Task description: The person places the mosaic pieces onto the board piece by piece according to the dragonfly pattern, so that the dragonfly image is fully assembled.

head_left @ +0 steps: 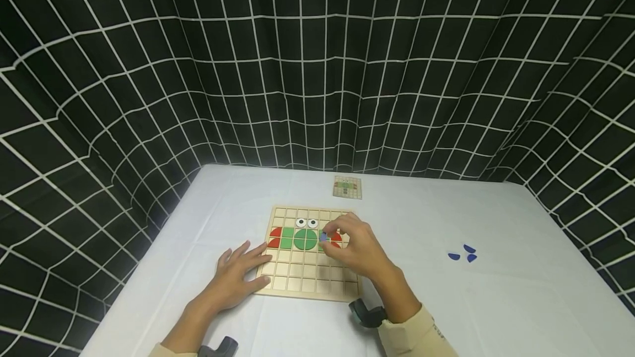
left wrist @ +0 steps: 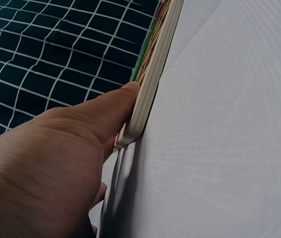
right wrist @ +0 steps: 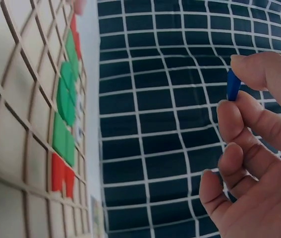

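Note:
A square wooden grid board (head_left: 297,274) lies on the white table, with green, red and eye-patterned pieces set in its cells. Between thumb and fingertips my right hand (head_left: 359,244) pinches a small blue piece (right wrist: 233,85), held above the board's right part. In the right wrist view that piece stands apart from the board's surface. Spread out at the board's left edge, my left hand (head_left: 238,277) rests with its thumb and fingertips on the rim. The green circle (head_left: 305,239) sits mid-board, below two white eye pieces (head_left: 306,223).
Several blue half-round pieces (head_left: 453,257) lie loose on the table (head_left: 421,219) to the right. Behind the board is a small pattern card (head_left: 347,187) picturing a similar design. A black curtain with white grid lines (head_left: 307,70) surrounds the table's back and sides.

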Action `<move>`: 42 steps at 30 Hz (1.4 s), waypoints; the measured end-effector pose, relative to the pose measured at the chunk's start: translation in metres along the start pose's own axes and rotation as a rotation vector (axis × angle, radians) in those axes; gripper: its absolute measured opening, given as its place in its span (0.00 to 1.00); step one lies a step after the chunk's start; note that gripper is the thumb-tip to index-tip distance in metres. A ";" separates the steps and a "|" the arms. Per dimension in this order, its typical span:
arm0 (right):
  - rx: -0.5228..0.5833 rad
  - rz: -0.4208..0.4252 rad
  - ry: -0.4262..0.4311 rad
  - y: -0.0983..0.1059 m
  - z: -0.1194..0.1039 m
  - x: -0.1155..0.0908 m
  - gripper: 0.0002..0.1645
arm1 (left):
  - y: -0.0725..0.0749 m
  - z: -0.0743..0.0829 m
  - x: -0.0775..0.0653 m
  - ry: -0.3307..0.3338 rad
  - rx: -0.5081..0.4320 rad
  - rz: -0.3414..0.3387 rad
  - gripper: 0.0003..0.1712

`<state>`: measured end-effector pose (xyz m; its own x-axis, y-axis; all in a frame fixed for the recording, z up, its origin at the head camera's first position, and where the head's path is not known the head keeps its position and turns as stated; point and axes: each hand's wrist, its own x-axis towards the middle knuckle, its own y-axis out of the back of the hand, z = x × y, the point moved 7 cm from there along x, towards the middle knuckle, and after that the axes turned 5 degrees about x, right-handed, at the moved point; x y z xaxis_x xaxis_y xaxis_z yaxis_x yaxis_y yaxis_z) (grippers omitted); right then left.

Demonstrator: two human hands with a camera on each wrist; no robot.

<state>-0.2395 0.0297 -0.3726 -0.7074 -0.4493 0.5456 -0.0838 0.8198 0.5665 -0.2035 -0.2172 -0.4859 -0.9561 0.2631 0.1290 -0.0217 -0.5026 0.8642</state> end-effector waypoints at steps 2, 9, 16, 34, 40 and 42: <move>0.015 0.002 0.000 -0.007 0.001 0.001 0.09 | 0.000 0.000 0.000 0.001 -0.003 0.000 0.29; 0.045 0.004 -0.036 -0.034 0.008 0.005 0.09 | 0.001 0.001 -0.001 0.003 -0.010 -0.005 0.29; 0.068 -0.016 -0.087 -0.058 0.016 0.007 0.08 | 0.001 0.000 -0.001 0.002 -0.021 -0.010 0.29; -0.053 -0.191 -0.282 -0.090 0.044 -0.009 0.08 | 0.001 -0.001 -0.001 0.002 -0.009 -0.016 0.29; -0.154 -0.217 -0.285 -0.093 0.048 -0.010 0.11 | 0.001 -0.001 -0.001 -0.005 -0.006 -0.012 0.29; -0.181 -0.227 -0.280 -0.094 0.048 -0.010 0.12 | 0.001 -0.001 0.000 -0.006 -0.008 -0.011 0.29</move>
<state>-0.2582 -0.0254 -0.4614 -0.8513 -0.4770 0.2187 -0.1525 0.6235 0.7668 -0.2034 -0.2182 -0.4853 -0.9541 0.2731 0.1226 -0.0340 -0.5060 0.8619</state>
